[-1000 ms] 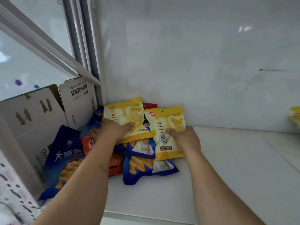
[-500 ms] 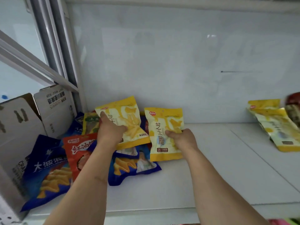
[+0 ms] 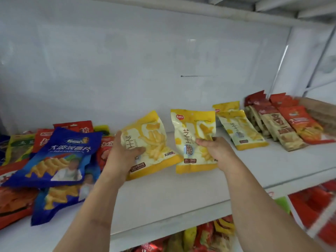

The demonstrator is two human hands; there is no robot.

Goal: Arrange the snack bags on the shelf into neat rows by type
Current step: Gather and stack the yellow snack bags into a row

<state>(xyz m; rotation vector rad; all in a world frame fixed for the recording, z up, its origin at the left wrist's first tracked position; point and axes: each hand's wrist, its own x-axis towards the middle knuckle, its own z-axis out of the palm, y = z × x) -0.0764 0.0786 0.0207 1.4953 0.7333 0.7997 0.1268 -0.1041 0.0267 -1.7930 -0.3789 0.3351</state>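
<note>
My left hand [image 3: 121, 157] grips a yellow cheese-stick bag [image 3: 154, 140], held tilted above the white shelf [image 3: 172, 193]. My right hand [image 3: 216, 151] grips a second yellow bag [image 3: 190, 128] of the same kind, upright beside the first. Both bags are lifted off the shelf near its middle. To the right lie two matching yellow bags [image 3: 238, 128] in a row. A mixed heap sits at the left, topped by a blue chip bag [image 3: 60, 157].
Beige bags [image 3: 278, 128] and orange-red bags [image 3: 300, 122] lie in rows at the far right beside a cardboard box [image 3: 323, 113]. Red and green bags are under the blue ones at left. A lower shelf holds more snack bags [image 3: 209, 237]. The white back wall is close behind.
Both hands have lifted their yellow bags off the left heap and carried them rightward. The view has swung right, bringing the sorted rows into sight.
</note>
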